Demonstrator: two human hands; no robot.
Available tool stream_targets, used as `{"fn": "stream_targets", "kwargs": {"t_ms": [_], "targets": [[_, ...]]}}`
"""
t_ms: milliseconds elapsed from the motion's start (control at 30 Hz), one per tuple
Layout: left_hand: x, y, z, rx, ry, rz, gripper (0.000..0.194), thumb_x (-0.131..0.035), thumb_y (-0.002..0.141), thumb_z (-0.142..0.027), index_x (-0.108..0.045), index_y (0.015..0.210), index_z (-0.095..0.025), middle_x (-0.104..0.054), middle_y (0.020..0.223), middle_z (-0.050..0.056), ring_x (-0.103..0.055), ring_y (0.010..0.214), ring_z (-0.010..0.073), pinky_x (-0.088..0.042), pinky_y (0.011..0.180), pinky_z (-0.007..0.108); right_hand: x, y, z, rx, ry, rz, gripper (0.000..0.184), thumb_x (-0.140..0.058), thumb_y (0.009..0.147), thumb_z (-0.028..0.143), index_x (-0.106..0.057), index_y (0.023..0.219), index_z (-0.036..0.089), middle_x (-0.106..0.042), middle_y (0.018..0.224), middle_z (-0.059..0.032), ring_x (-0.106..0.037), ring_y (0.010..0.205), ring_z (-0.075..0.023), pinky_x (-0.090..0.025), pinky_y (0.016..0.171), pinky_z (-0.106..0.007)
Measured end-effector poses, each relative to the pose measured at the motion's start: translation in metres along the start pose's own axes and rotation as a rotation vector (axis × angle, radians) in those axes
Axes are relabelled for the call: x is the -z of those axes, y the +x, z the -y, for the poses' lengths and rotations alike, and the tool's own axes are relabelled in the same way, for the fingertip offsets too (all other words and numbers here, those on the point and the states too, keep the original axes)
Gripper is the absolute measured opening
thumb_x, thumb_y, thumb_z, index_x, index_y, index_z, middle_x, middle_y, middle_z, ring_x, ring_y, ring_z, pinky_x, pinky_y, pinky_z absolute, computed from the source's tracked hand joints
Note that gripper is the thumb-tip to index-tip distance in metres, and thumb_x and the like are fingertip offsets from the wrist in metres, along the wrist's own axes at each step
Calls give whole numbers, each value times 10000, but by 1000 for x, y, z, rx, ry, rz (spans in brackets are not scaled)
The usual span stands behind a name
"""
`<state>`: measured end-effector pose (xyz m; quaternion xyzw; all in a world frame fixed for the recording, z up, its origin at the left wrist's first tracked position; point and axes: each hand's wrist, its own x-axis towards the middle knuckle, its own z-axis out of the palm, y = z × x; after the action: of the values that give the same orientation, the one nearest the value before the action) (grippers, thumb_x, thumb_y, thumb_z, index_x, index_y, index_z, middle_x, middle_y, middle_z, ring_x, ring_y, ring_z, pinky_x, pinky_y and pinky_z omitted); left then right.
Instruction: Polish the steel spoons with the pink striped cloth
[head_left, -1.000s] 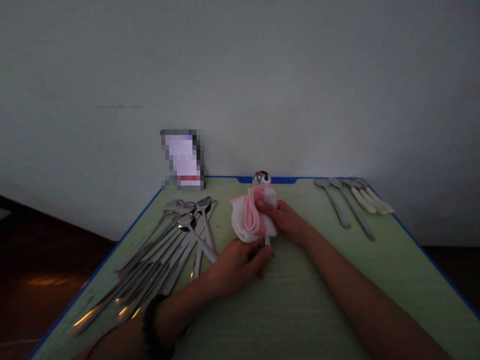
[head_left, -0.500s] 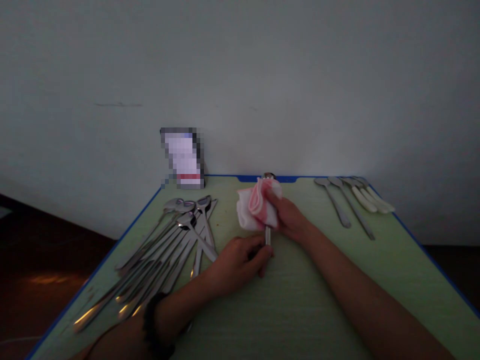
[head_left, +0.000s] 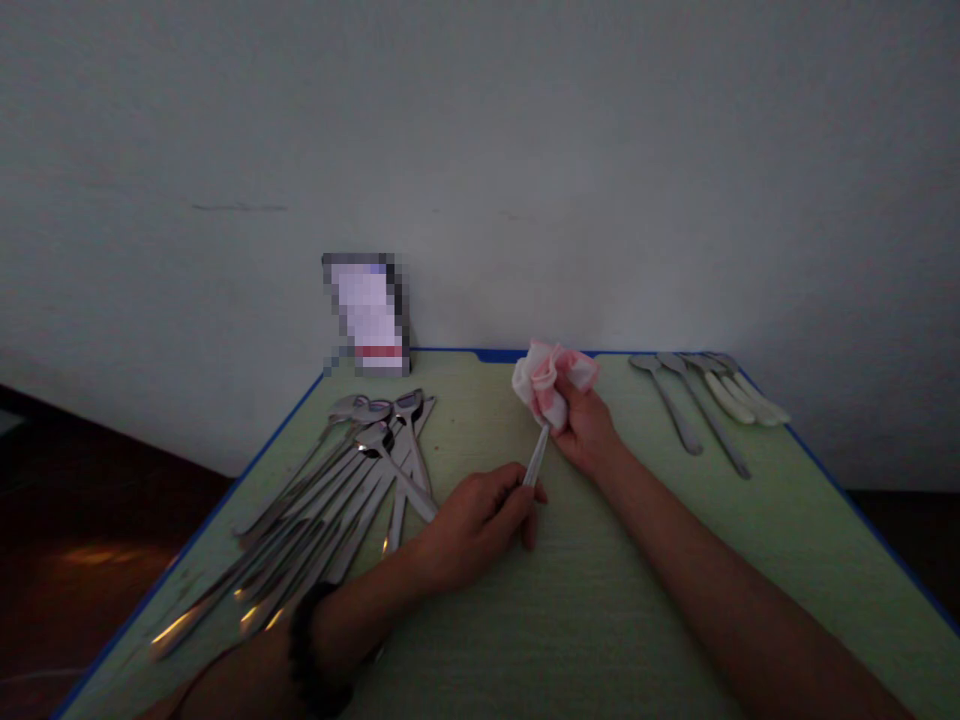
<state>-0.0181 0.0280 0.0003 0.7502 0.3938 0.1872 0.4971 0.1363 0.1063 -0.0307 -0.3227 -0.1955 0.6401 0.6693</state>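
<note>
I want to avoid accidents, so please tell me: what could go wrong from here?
The utensil could twist or slip, since the left hand holds only its near end, while the cloth in the right hand hides the far end.

The left forearm passes over the cutlery pile and might drag some pieces.
</note>
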Motion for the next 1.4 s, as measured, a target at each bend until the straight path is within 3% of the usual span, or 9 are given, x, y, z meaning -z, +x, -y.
{"fn": "stream_targets", "kwargs": {"t_ms": [200,333,500,700,833,1000,1400], "targets": [[-2,2,6,38,-136,-17,288,-279,944,-323,-502,850,-165,-592,610,-14,-494,501,111,-408,525,214,3,3,1,-13,-91,15,206,-720,610,185,-587,768,176,-621,661,36,-555,548,-82,-478,522,-201],[0,1,-1,27,2,2,294,-339,925,-308,-511,729,-173,-566,594,-19,-515,544,115,-401,545,210,4,1,2,-34,-134,69,236,-706,610,184,-573,806,175,-624,674,37,-555,549,-82,-473,520,-199],[1,-1,-5,16,105,22,316,-346,926,-291,-516,686,-175,-570,605,-19,-543,585,120,-405,587,212,-1,-2,3,24,-119,22,329,-717,549,129,-566,835,189,-640,687,45,-579,597,-98,-487,577,-215],[1,-2,-6,8,169,62,310,-349,924,-280,-513,684,-174,-588,615,-17,-560,598,122,-406,604,213,-4,-3,2,60,-135,71,324,-760,561,215,-597,840,193,-670,786,18,-602,676,-113,-489,656,-237],[1,-3,-7,2,224,80,286,-367,919,-280,-508,695,-171,-598,630,-14,-559,588,119,-394,579,210,-1,0,-2,100,-211,105,266,-732,616,347,-614,792,186,-646,701,27,-552,588,-96,-441,566,-218],[0,-3,-5,-21,233,87,275,-365,924,-280,-500,712,-169,-599,639,-13,-562,592,116,-394,580,209,0,0,-5,105,-238,40,277,-690,648,437,-597,722,187,-575,568,52,-474,492,-83,-356,456,-206],[1,-3,-5,-25,217,86,273,-373,928,-273,-501,711,-167,-600,624,-20,-550,577,108,-384,569,205,5,4,-6,50,-213,116,257,-739,615,369,-629,751,180,-630,650,23,-533,559,-99,-434,540,-217]]}}
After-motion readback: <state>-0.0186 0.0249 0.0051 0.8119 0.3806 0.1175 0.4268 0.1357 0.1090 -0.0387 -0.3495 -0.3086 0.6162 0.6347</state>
